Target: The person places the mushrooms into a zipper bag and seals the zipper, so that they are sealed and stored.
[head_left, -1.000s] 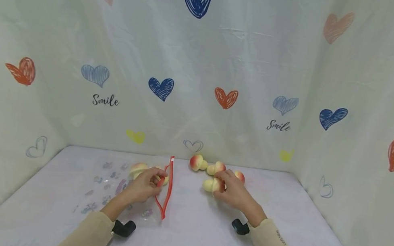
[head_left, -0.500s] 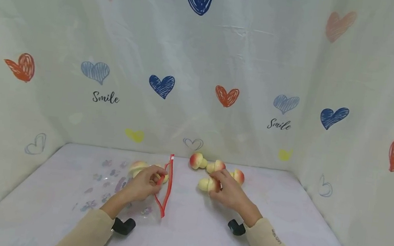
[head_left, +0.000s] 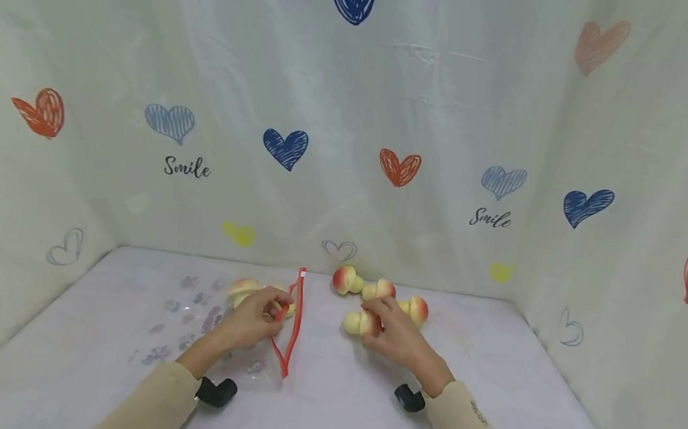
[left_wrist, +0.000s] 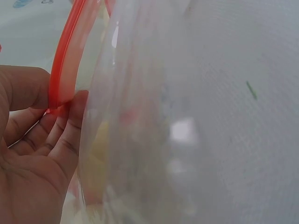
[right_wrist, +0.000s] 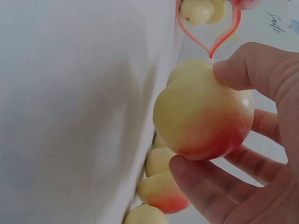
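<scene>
My left hand [head_left: 257, 316] pinches the red zip edge of a clear zip bag [head_left: 295, 329] printed with purple flowers. The bag lies on its side, its mouth spread open toward the right. Inside it are yellow toy mushrooms [head_left: 241, 290], partly covered by my hand. In the left wrist view, the thumb and fingers nip the red zip strip [left_wrist: 60, 70]. My right hand [head_left: 397, 334] grips another toy mushroom [right_wrist: 203, 116] by its red-and-yellow cap, stem pointing left toward the bag mouth. A small gap separates that mushroom from the bag.
Behind my right hand lie more toy mushrooms: one at the back [head_left: 345, 280], one beside it [head_left: 380, 289], and one to the right [head_left: 416, 310]. A pale cloth covers the table [head_left: 333, 425]. A heart-printed curtain [head_left: 443, 240] encloses the back and sides.
My right hand has moved a little left with the mushroom, away from the other loose ones and nearer the bag. The left hand keeps its hold on the bag edge.
</scene>
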Motion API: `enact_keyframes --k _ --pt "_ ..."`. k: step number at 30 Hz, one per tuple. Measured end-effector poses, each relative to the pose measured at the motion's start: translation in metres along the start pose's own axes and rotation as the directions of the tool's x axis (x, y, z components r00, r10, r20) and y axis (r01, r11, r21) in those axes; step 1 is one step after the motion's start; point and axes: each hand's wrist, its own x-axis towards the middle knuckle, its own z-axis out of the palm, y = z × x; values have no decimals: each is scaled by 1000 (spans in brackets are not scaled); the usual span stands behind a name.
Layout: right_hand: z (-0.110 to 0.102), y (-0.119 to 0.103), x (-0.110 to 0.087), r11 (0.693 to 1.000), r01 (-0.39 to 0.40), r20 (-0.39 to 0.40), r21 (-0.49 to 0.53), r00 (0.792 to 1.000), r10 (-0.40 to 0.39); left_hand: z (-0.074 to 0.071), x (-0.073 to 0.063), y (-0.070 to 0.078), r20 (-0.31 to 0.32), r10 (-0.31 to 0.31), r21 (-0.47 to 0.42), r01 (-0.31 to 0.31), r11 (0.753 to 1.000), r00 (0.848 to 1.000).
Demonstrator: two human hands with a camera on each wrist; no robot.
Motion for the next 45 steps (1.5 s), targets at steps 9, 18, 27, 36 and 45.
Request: enact_keyframes --k 9,18,27,36,45 --pt "4 -4 6 1000 -15 21 10 1000 15 -2 1 -3 16 32 -22 -32 999 999" --pt "10 -10 14 1000 -7 39 8 999 7 -1 2 -3 4 26 -16 -26 1000 1000" --pt "21 -14 26 998 68 0 -4 998 -68 -2 2 -1 2 9 -24 -9 1000 1000" --pt "30 -21 35 999 46 22 29 999 -46 -2 2 -1 14 23 -15 -23 1000 1000" --pt "39 -28 44 999 27 44 38 999 -29 -2 2 -2 18 29 -31 -28 999 999"
